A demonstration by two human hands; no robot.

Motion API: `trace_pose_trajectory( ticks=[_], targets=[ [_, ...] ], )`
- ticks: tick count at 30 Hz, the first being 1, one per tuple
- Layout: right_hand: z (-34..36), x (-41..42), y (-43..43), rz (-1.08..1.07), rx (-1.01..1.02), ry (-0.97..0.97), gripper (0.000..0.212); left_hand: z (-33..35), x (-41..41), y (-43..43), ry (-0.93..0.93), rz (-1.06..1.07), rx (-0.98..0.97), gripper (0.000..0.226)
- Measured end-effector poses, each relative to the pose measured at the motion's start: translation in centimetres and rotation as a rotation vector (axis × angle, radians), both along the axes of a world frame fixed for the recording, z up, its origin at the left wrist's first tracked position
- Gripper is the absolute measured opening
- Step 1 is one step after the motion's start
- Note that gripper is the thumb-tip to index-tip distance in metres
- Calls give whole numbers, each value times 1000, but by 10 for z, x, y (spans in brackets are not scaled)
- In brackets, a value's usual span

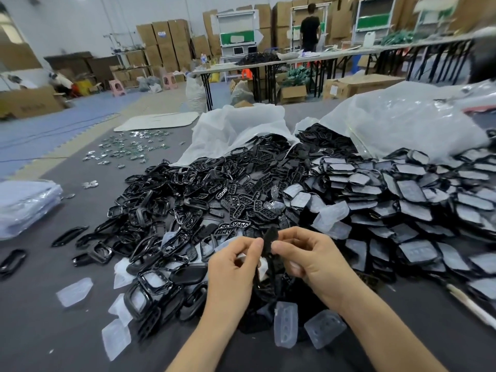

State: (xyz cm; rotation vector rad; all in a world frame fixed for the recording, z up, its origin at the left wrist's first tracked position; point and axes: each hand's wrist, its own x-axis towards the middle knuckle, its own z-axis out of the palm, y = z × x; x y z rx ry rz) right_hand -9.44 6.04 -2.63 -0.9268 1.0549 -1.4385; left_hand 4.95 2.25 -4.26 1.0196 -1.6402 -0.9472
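Observation:
My left hand (233,267) and my right hand (308,259) meet in front of me, and both pinch one small black plastic part (269,238) between thumb and fingers, held edge-on above the grey work surface (40,331). Behind it spreads a large heap of black plastic frames (161,200) and button plates (241,208). To the right lies a stack of black shells with clear film pads (402,194). Loose clear silicone pads (285,323) lie just below my wrists.
Two open white plastic sacks (236,130) spill the parts at the back of the heap. Small circuit boards (126,149) are scattered far left. A pile of clear bags (24,205) sits at the left edge. Tables, cartons and a standing person (310,28) fill the background.

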Motion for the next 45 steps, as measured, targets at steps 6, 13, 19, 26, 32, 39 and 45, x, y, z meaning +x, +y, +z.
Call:
trace_pose_trajectory(
  ticks=[6,13,19,26,32,39,45],
  targets=[
    [-3,1,-2,-109,36,-67,9,3,-2,5,33,-8,58,24],
    [2,3,1,-75,59,82,9,3,-4,0,261,-16,328,29],
    [4,14,5,-120,-3,308,8,2,-3,-2,302,-48,314,39],
    [4,18,6,-165,-9,443,16,4,-4,0,209,-63,274,40],
    [6,14,7,-256,-41,578,18,5,-6,-1,243,-123,341,25],
    [4,6,4,-316,-3,495,14,1,-4,-3,362,-210,483,28],
    [4,5,3,-368,-14,454,15,2,-6,-1,409,-244,482,32]
  ],
)
